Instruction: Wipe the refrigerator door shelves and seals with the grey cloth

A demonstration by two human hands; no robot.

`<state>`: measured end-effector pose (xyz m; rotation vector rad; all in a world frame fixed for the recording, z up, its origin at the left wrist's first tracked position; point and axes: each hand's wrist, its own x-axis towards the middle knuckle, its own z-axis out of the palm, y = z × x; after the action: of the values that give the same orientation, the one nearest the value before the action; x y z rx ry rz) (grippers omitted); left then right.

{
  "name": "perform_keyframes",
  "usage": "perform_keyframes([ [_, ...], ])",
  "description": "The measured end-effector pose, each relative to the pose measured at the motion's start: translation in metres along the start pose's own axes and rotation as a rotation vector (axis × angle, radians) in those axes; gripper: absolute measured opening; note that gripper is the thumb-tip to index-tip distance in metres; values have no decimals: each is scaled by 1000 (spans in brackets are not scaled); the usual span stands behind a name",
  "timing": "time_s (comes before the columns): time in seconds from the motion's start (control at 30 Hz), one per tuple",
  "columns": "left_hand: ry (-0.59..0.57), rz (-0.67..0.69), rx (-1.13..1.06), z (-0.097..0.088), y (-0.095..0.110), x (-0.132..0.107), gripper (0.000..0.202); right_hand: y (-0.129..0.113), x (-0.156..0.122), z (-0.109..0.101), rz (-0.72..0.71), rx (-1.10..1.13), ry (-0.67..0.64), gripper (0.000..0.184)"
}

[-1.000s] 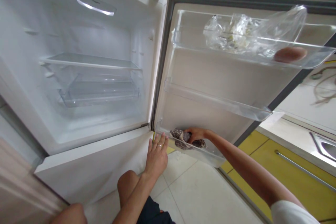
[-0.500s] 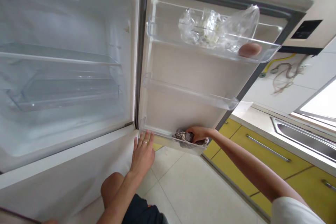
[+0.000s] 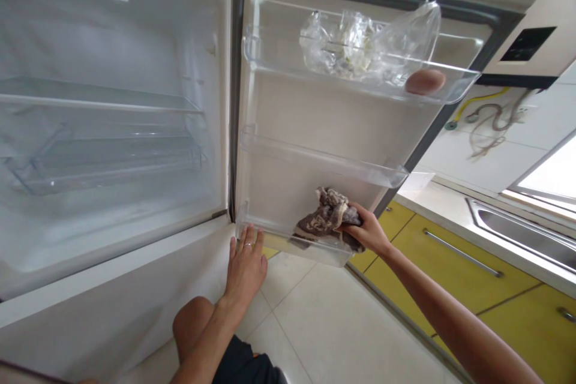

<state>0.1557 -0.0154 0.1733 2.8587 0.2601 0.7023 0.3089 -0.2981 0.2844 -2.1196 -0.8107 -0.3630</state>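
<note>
In my right hand [image 3: 366,231] is a crumpled brown-grey cloth [image 3: 326,216] with pale patches. My fingers are closed round its right side, and the cloth hangs partly above and partly inside the lowest clear door bin [image 3: 288,239]. Fingers stretched out, my left hand [image 3: 246,261] rests against the left end of that same bin and wears a ring. The fridge door [image 3: 324,111] stands wide open before me.
The top door bin [image 3: 279,69] holds a clear plastic bag [image 3: 360,42] and a brown egg [image 3: 425,81]. To the left are glass fridge shelves [image 3: 99,96]. Yellow drawers [image 3: 454,252] and a steel sink [image 3: 517,228] stand at right. My knee [image 3: 191,318] is below.
My right hand has lifted the cloth up from the bottom of the lowest bin, so more of it shows. The left hand stays at the bin's end.
</note>
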Motion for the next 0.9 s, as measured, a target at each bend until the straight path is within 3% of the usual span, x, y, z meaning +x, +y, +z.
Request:
perform_keyframes([
  [0.13,-35,-18,4,-2,3,0,59,-14,-15,-14,34,113,169,49],
  [0.3,-56,-44,0,-5,1,1,59,-20,-45,-41,-13,18,335,51],
  [0.5,-73,-4,-9,-12,-8,8,57,4,-107,-62,-12,-109,737,54],
  [0.6,-42,15,-8,-15,-10,13,53,18,-130,-66,88,-116,878,57],
  [0.67,-9,30,-3,-16,-11,16,49,29,-139,-66,200,-93,860,59],
  [0.77,22,49,10,-14,-11,17,47,46,-141,-53,310,8,713,73],
  [0.9,38,78,32,-10,-13,18,48,68,-135,-2,286,147,479,79],
])
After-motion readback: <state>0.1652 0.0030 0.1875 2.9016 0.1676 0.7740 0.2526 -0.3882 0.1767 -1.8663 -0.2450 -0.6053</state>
